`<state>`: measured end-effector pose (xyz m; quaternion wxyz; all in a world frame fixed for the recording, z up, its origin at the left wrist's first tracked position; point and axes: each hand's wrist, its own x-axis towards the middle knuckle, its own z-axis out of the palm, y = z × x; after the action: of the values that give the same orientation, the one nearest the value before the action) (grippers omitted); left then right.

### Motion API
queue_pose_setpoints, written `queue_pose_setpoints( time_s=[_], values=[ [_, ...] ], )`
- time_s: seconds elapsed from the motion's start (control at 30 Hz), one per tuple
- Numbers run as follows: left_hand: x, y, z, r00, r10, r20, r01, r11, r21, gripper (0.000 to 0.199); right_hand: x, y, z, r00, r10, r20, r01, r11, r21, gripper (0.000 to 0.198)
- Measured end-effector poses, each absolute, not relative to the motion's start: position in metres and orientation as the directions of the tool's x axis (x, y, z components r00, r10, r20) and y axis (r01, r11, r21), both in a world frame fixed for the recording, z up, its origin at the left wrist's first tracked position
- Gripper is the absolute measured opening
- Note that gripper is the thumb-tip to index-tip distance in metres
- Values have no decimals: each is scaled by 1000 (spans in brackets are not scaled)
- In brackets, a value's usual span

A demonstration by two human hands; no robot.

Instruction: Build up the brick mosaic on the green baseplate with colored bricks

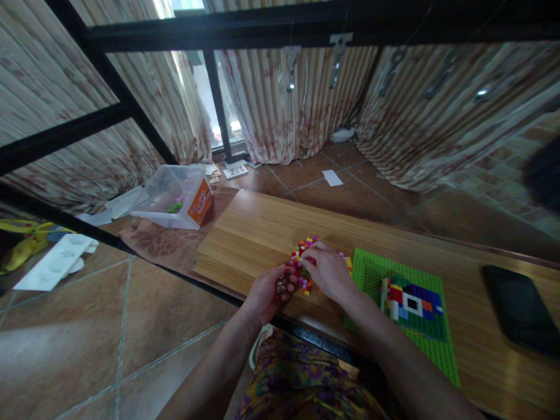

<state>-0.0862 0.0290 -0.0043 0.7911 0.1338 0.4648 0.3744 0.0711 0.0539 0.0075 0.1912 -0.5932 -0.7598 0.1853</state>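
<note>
Head view: the loose bricks (303, 284) lie on the table (245, 233) between the two hands, right under the right hand (329, 269), whose fingertips are drawn together; whether they pinch one I cannot tell. The left hand (265, 291) is half-curled, perhaps cradling small pieces. The green baseplate (361, 265) lies rightward, nearer the right hand, its brick build (415, 304) longest from left to right.

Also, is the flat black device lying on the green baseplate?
No, the black device lies on the wooden table, apart from the green baseplate.
</note>
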Motion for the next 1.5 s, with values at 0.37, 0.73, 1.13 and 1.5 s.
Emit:
queue_pose_setpoints(
  time_s=[0.37,0.73,1.13,1.5],
  values=[
    [-83,37,1,314,703,-638,-533,687,494,14,79,80,1,-193,977,90,890,213,-403,21],
    [-88,34,-3,292,715,-635,-495,681,540,10,85,90,-7,-295,954,54,896,296,-330,21],
    [-88,33,-4,285,721,-631,-481,677,557,16,62,93,1,-183,982,-44,948,164,-272,22],
    [-88,32,-3,299,736,-608,-476,667,573,20,67,79,10,-233,969,86,889,248,-384,15]
  ],
)
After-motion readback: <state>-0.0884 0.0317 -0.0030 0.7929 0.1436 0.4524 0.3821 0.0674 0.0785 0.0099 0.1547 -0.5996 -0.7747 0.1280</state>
